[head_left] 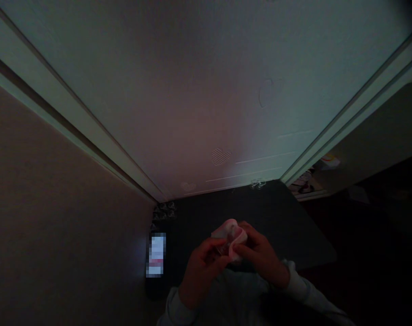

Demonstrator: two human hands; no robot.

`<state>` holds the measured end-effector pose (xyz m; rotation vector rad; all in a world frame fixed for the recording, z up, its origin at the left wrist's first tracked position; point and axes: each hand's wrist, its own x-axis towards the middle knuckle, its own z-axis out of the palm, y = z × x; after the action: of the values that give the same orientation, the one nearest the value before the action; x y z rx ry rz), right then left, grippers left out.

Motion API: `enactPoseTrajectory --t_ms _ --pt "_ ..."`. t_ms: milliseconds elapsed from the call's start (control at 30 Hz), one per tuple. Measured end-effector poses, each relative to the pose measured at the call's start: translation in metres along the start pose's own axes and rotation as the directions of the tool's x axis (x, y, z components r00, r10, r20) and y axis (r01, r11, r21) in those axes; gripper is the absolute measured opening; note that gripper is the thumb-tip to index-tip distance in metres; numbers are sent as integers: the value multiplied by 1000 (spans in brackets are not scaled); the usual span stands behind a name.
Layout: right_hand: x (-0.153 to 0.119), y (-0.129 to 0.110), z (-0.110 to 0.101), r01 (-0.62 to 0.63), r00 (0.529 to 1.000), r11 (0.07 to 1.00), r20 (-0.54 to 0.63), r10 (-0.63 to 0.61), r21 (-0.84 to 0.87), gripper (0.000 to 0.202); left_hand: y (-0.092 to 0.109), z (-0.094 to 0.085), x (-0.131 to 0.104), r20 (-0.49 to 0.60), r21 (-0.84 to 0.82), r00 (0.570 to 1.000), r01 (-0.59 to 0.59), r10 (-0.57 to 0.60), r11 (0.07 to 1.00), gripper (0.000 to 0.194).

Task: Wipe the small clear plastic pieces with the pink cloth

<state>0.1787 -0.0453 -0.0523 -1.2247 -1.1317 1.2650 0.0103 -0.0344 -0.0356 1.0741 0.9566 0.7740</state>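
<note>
Dim rm, lower ctr of frame: pink cloth (pixel 240 235) bunched btwn L hand (pixel 202 266), pinching its lower-left side, & R hand (pixel 262 253), gripping its right edge, both abt equally near, above dark worktop (pixel 199 215); cloth's long axis unclear

A pale pink cloth (pixel 239 238), soft and crumpled, bunches between the left hand (pixel 203 269) and the right hand (pixel 263 254), its folds curling upward beyond the left fingertips. One rounded edge bends over beside the right thumb, which presses against it. A small clear piece (pixel 222 248), glassy in the dim light, sits between the left thumb and forefinger, against the cloth's inner fold, its full shape hidden by the fingers.
</note>
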Motion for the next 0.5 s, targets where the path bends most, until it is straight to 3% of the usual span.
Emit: enactPoseTrajectory --t_ms 167,333,433,500 --pt "0 -2 -3 3 998 998 70 -7 57 8 -1 1 1 -10 55 1000 -25 26 998 26" --pt "1 -2 -6 -56 993 993 107 45 105 14 -1 -3 1 -3 242 991 -127 132 962 23" --pt "2 -1 -8 -52 994 994 98 42 96 14 -1 -7 2 68 432 957 -282 281 856 23" --pt "4 0 -9 -55 995 994 94 46 91 13 0 -9 3 126 556 909 -396 396 731 25"
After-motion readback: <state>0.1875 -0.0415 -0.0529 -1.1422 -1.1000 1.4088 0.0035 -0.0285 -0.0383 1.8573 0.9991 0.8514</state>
